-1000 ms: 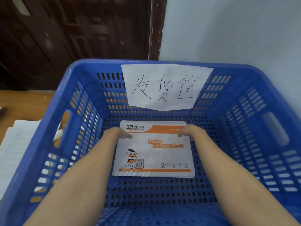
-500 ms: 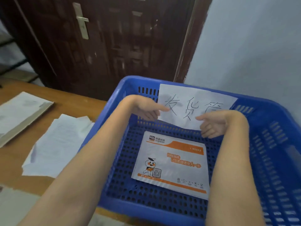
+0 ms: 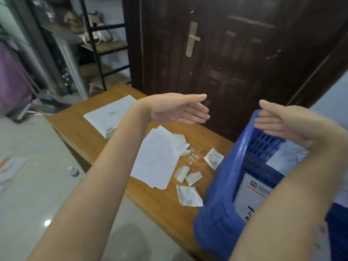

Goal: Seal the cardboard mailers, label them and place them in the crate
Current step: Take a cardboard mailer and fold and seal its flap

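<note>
Down in the blue crate (image 3: pixel 222 213), white-and-orange mailer (image 3: pixel 250 196) lies flat, long axis running away from us; left hand (image 3: pixel 178 110) and right hand (image 3: pixel 286 125) hover flat-fingered, holding nothing.

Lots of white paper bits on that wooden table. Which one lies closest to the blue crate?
The small printed white slip lying right against the blue plastic crate, at its left wall. The big sheet stack and curled scraps lie further left.

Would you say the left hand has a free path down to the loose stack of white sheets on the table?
Probably yes. The left hand is open, holds nothing and hovers over the table, with the stack of white sheets lying uncovered just below it. The blue crate stands off to the right, clear of that path.
</note>
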A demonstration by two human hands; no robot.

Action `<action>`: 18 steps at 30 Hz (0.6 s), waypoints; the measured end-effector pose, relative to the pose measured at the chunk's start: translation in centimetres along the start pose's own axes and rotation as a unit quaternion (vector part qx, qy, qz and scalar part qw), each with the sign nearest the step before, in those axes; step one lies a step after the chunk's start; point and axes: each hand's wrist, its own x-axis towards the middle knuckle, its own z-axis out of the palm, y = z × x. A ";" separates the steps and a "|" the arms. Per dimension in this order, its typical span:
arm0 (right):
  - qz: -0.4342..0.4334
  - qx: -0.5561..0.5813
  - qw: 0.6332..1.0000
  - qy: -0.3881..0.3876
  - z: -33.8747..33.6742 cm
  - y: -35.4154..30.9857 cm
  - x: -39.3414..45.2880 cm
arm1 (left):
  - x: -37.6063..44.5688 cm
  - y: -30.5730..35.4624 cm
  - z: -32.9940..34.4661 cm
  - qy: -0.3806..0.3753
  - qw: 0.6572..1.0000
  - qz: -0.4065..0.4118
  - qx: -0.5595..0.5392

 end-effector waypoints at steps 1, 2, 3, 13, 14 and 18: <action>-0.018 0.009 1.000 0.009 1.6 -1.3 0.3 | -1.6 -0.9 -1.8 0.033 0.999 0.003 -0.003; -0.035 0.019 0.999 0.016 3.4 -2.5 0.9 | -3.0 -1.9 -3.7 0.068 0.998 0.005 -0.016; -0.052 0.031 0.998 0.022 4.7 -3.6 1.2 | -3.9 -2.8 -5.1 0.100 0.994 0.006 -0.034; -0.143 0.149 0.978 0.004 21.5 -7.4 11.7 | -4.5 -12.5 -18.4 0.412 0.905 0.038 -0.101; -0.138 0.166 0.976 -0.002 22.9 -7.2 13.2 | -3.8 -13.5 -19.6 0.433 0.895 0.033 -0.100; -0.085 0.200 0.976 -0.011 27.9 -6.0 20.2 | -1.4 -17.0 -24.4 0.509 0.856 0.009 -0.092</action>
